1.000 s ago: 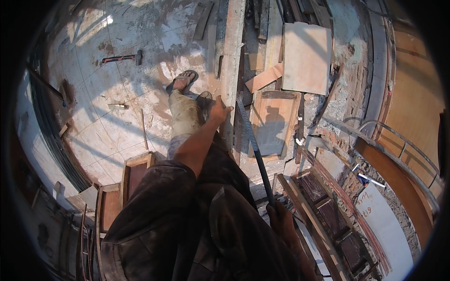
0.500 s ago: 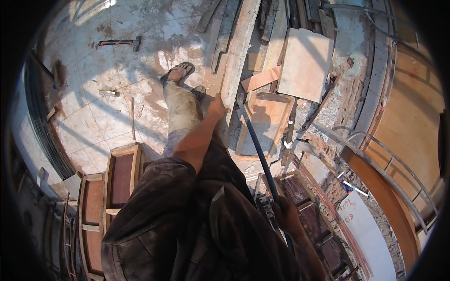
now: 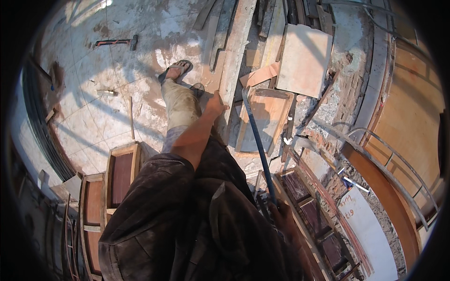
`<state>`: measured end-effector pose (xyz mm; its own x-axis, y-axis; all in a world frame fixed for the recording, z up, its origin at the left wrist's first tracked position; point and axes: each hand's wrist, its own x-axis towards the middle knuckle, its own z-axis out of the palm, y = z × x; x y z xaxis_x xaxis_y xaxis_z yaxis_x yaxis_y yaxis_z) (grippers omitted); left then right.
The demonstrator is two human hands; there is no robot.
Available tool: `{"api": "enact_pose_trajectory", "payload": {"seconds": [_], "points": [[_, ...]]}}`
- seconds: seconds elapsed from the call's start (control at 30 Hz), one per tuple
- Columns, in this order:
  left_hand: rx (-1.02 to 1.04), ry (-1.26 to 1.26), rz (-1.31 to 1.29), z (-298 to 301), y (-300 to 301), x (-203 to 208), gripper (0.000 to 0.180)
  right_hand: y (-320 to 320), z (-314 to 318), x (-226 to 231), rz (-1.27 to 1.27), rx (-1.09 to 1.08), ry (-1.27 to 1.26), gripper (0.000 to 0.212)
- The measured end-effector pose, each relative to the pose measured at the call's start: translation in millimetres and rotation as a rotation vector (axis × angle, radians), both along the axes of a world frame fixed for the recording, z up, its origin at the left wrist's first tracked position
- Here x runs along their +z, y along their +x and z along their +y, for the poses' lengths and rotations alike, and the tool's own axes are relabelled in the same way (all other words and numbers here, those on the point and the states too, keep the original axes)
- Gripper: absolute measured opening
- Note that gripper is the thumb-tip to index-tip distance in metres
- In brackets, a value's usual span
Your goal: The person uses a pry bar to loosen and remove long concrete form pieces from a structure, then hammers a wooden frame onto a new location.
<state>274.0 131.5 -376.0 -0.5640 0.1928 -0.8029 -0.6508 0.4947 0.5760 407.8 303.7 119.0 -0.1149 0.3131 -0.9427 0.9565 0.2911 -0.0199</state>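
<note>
My left hand (image 3: 215, 106) is closed round the near part of a long, pale wooden plank (image 3: 236, 51), thumb along its edge. The plank runs away from me past my left foot. In my right hand (image 3: 281, 216), low on the right beside my thigh, is a long dark metal bar (image 3: 257, 136), slanting up and forward. Its far tip lies close to the right side of the plank, over the corner of a shallow wooden frame (image 3: 240, 140) with a grey panel. Shadow darkens the right hand, so its fingers show only in part.
A hammer (image 3: 117, 42) lies on the tiled floor at far left. Loose boards (image 3: 267, 21) and a square plywood sheet (image 3: 303, 61) lie ahead. Panelled wooden frames (image 3: 123, 173) stand at left, more (image 3: 309, 215) at right. A curved metal rail (image 3: 398, 159) edges the right side.
My right hand has drawn back slightly toward my body with the bar, and the bar stands a little steeper. The left hand keeps its hold on the plank.
</note>
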Motion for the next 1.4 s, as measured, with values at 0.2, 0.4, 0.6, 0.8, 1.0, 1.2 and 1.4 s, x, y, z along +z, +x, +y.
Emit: {"api": "enact_pose_trajectory", "payload": {"seconds": [0.2,0.4,0.6,0.8,1.0,1.2,1.4], "points": [[-0.091,0.043,-0.027,3.9,-2.5,7.6,0.103,31.1,11.0,11.7,-0.019,0.391,0.092,0.026],[-0.07,0.01,0.003,-3.1,3.4,-1.9,0.102,9.7,-11.1,13.6,0.133,0.318,0.092,0.025],[-0.116,-0.027,-0.005,-2.2,1.0,6.9,0.098,-5.8,-16.3,-0.7,0.109,0.351,0.062,0.025],[-0.1,-0.021,-0.005,-4.1,-2.1,7.8,0.094,-36.4,-22.5,-7.0,0.132,0.519,0.055,0.023],[-0.113,-0.044,0.017,-0.7,-3.1,6.2,0.089,-42.0,-18.4,-10.9,0.25,0.661,0.126,0.027],[-0.131,-0.05,0.034,-5.1,0.0,0.1,0.1,-43.6,-8.6,-18.7,0.399,0.664,0.047,0.028],[-0.148,-0.053,0.014,-6.5,1.5,4.3,0.098,62.5,0.9,-69.8,0.283,0.382,0.141,0.019]]}}
